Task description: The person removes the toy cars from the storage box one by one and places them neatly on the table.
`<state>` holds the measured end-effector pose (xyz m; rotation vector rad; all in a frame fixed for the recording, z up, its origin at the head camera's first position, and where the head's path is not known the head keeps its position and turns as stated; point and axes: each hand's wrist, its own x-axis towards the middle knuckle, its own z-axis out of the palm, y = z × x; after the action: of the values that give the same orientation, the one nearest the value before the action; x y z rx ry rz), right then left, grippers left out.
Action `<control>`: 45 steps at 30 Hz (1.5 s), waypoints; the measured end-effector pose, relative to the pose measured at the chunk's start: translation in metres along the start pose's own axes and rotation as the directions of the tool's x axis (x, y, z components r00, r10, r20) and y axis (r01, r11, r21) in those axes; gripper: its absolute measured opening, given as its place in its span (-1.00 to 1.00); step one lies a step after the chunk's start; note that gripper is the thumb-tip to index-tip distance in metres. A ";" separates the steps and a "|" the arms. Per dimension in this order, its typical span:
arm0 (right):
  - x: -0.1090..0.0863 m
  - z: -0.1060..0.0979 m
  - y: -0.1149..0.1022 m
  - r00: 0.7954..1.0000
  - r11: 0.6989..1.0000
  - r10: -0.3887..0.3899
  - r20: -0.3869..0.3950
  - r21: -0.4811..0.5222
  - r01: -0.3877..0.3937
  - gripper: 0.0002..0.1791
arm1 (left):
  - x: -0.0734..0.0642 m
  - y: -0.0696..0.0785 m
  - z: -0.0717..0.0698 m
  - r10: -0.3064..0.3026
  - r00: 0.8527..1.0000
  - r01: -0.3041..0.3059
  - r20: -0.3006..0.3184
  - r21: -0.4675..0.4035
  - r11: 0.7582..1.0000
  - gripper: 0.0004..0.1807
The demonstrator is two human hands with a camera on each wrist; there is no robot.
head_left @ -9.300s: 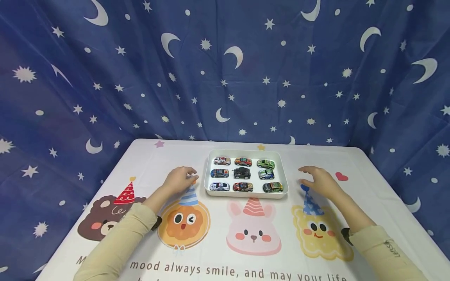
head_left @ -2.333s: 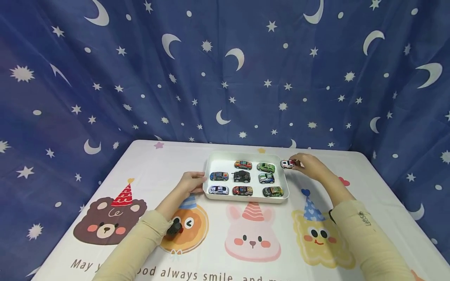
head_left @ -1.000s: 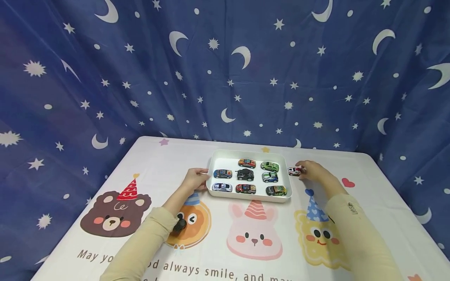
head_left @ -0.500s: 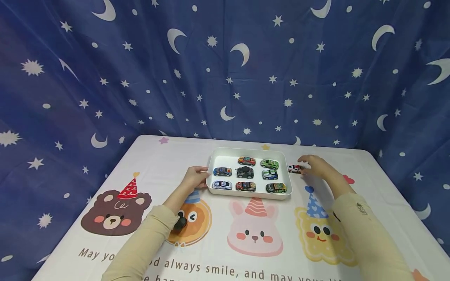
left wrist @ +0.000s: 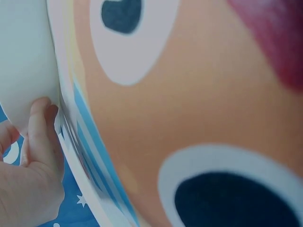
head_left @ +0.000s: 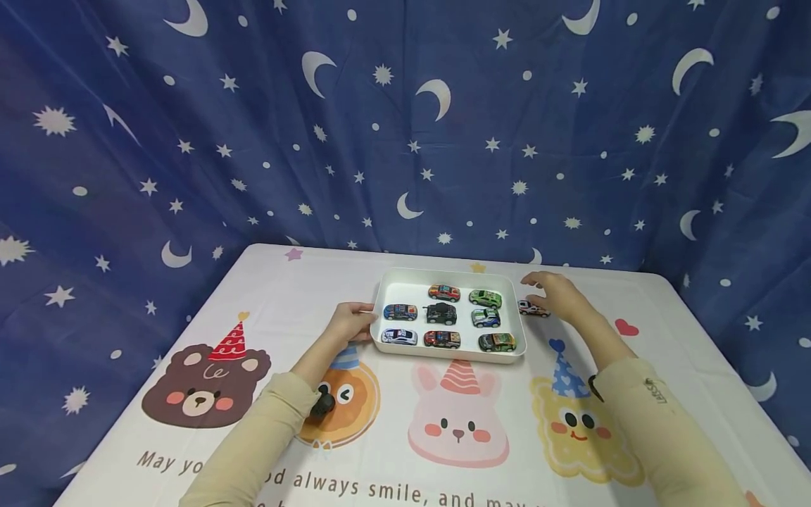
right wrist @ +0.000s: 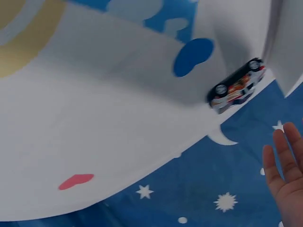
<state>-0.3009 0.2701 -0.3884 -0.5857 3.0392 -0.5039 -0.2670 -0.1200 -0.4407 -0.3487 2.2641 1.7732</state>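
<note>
A white tray (head_left: 448, 355) holds several small toy cars and a black tank-like vehicle (head_left: 440, 314) in rows; its back left corner is bare. My left hand (head_left: 350, 322) grips the tray's left end, and the left wrist view shows fingers (left wrist: 41, 127) against the tray's wall. Just right of the tray, a white and red toy car (head_left: 531, 308) stands on the table, on its wheels. Over that car, partly covering it, my right hand (head_left: 560, 296) is open and holds nothing. In the right wrist view its fingers (right wrist: 284, 153) are extended, apart from the toy car (right wrist: 237, 86).
The table's white cloth (head_left: 304, 296) carries printed cartoon animals and lettering. A blue curtain (head_left: 405, 127) with moons and stars hangs close behind the table's far edge. A green toy car (head_left: 485, 299) sits at the tray's back right.
My right hand has let go of the white and red car, risen, and shifted left toward the tray's right end. That car stays on the table. My left hand remains at the tray.
</note>
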 end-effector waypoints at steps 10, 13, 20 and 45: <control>0.002 0.001 -0.036 0.998 0.998 -0.034 -0.056 0.053 0.037 -0.61 | -0.001 0.000 0.000 -0.005 1.000 0.005 0.008 -0.016 1.000 -0.57; 0.004 0.003 -0.048 0.997 0.996 -0.057 -0.051 0.063 0.060 -0.61 | -0.001 0.000 0.000 -0.002 1.000 0.002 0.007 -0.018 1.000 -0.57; 0.004 0.007 -0.079 0.991 0.991 -0.117 -0.058 0.063 0.121 -0.64 | -0.001 0.000 0.000 0.001 1.000 -0.001 0.005 -0.017 1.000 -0.58; 0.035 0.026 -0.158 0.960 0.953 -0.276 -0.053 0.116 0.281 -0.65 | -0.001 0.002 0.000 -0.025 1.000 0.025 0.006 -0.017 1.000 -0.58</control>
<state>-0.2742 0.1103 -0.3617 -1.0163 2.9431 -0.7092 -0.2662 -0.1193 -0.4388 -0.3736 2.2320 1.7801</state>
